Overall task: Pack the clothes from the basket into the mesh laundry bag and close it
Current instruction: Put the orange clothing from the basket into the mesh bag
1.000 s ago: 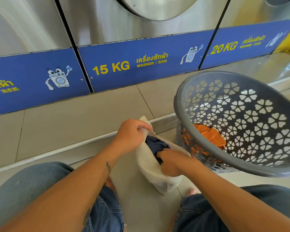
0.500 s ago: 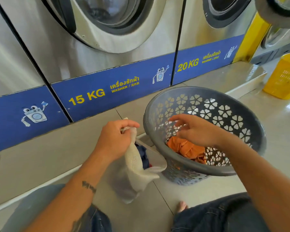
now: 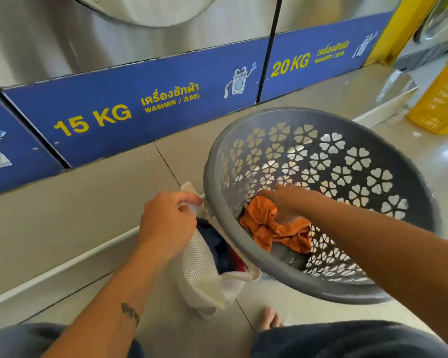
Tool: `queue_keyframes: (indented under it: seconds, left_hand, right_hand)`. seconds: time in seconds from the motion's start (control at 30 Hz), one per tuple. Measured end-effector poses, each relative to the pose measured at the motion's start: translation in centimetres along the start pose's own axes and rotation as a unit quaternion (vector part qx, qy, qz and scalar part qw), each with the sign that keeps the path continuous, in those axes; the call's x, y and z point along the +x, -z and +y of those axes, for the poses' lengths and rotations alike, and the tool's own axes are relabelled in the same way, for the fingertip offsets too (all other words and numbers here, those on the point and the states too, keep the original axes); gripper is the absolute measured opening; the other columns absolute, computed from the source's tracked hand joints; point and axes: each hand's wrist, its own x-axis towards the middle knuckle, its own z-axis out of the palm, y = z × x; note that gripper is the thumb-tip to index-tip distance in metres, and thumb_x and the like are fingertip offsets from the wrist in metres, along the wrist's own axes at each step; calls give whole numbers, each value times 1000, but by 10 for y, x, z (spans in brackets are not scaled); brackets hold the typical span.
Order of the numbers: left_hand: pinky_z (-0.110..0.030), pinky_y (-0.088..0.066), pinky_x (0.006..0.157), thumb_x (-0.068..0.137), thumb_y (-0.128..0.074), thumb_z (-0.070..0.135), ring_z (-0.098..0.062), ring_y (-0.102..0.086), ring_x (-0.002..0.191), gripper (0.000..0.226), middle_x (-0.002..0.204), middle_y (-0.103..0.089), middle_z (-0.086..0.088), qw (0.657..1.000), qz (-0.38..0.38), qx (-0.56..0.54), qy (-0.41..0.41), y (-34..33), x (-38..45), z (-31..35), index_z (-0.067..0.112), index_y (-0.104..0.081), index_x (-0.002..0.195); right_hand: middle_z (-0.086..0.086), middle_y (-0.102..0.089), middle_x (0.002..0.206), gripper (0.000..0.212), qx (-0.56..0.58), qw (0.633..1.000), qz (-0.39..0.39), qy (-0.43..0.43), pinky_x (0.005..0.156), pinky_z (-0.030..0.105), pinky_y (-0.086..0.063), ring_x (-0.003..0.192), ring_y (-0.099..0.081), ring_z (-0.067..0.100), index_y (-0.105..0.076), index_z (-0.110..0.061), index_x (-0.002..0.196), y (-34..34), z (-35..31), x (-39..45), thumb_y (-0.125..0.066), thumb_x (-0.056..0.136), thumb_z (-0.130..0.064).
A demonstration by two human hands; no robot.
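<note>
The right hand (image 3: 282,202) has dropped from above the basket (image 3: 409,177) onto the orange garment (image 3: 267,228), fingers closing on it; the left hand (image 3: 166,223) still pinches the mesh laundry bag (image 3: 202,270) open, so another transfer looks imminent.

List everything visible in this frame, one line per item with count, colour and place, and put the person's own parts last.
laundry basket: 1, grey with flower cut-outs, tilted on the floor at right
orange garment: 1, orange, crumpled inside the basket
mesh laundry bag: 1, white, on the floor left of the basket, mouth open
dark clothes: count unclear, navy with some red, inside the bag
washers: at least 2, steel, along the back
blue panels: 3, blue with yellow "15 KG" and "20 KG", below the washers
yellow crate: 1, yellow, far right
floor tiles: beige
left hand: holds the bag's rim
right hand: in the basket, on the orange garment
foot: 1, bare, bottom centre
</note>
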Motion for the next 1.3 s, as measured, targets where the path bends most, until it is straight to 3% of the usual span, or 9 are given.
queue_keyframes:
  seconds: [0.2, 0.37, 0.43, 0.6, 0.8, 0.97, 1.07, 1.2, 1.3]
  left_hand:
    - [-13, -32, 46, 96, -52, 12, -9, -45, 49, 33, 75, -62, 5, 1000, -25, 2, 6, -7, 17, -22, 35, -75, 100]
    - [-9, -32, 38, 95, -52, 9, 5, -50, 42, 38, 59, -53, 17, 999, -43, -10, 31, -2, 22, -44, 38, -75, 93]
    - [-10, -30, 37, 95, -51, 10, 2, -48, 41, 38, 60, -55, 14, 998, -49, -5, 37, 0, 25, -50, 39, -75, 92]
    - [-15, -27, 46, 97, -50, 14, -4, -36, 46, 36, 66, -52, 15, 998, -52, 8, 36, 3, 28, -55, 40, -74, 96]
    - [-16, -27, 43, 95, -47, 12, -9, -43, 44, 40, 58, -51, 13, 998, -48, 12, 25, 15, 23, -48, 38, -75, 84]
    - [-10, -35, 52, 90, -49, 7, 6, -56, 64, 40, 73, -65, 18, 999, -28, -40, 13, 37, 14, -24, 34, -76, 79]
    - [-7, -34, 43, 91, -54, 7, 9, -52, 49, 38, 46, -55, 24, 997, -35, -66, -34, 48, -6, -5, 32, -77, 72]
    - [-5, -34, 44, 90, -54, 5, 8, -52, 49, 39, 48, -56, 28, 991, 19, -89, -96, 76, -29, 13, 33, -75, 71]
    - [-9, -34, 45, 90, -54, 7, 2, -53, 50, 33, 52, -59, 23, 980, 74, -108, -149, 99, -41, 24, 31, -75, 81]
  right_hand:
    - [15, -23, 161, 111, -8, 998, -59, -12, 104, 56, -46, 141, -35, 45, 4, -39, 157, -33, 2, 76, -73, 78, -40]
    - [18, -8, 164, 128, 8, 995, -95, -41, 108, 61, -39, 143, -29, 51, 13, -43, 154, -78, 1, 112, -81, 69, -54]
    - [22, -22, 158, 116, -3, 996, -86, -28, 105, 57, -46, 134, -44, 49, 5, -40, 155, -101, -4, 117, -78, 74, -52]
    - [4, -64, 125, 73, 91, 992, -86, 33, 96, 47, -53, 112, -63, 29, -31, -35, 148, -124, -13, 116, -66, 84, -36]
    - [-5, -64, 120, 47, 191, 979, -22, 72, 98, 44, -53, 114, -60, 22, -55, -40, 125, -75, -22, 91, -68, 81, -29]
    - [-6, -64, 101, 28, 263, 961, 57, 58, 85, 34, -51, 99, -61, 22, -61, -37, 102, -24, -21, 39, -67, 77, -27]
    - [-8, -66, 95, 25, 316, 936, 136, 67, 78, 30, -47, 96, -63, 21, -64, -31, 100, 0, -22, -8, -67, 76, -22]
    - [-6, -71, 89, 30, 419, 872, 241, 73, 80, 41, -56, 87, -67, 17, -66, -32, 97, 25, -24, -81, -67, 74, -12]
    - [-6, -75, 91, 47, 514, 767, 364, 119, 81, 35, -57, 88, -70, 17, -70, -30, 104, 52, -35, -136, -66, 77, 8]
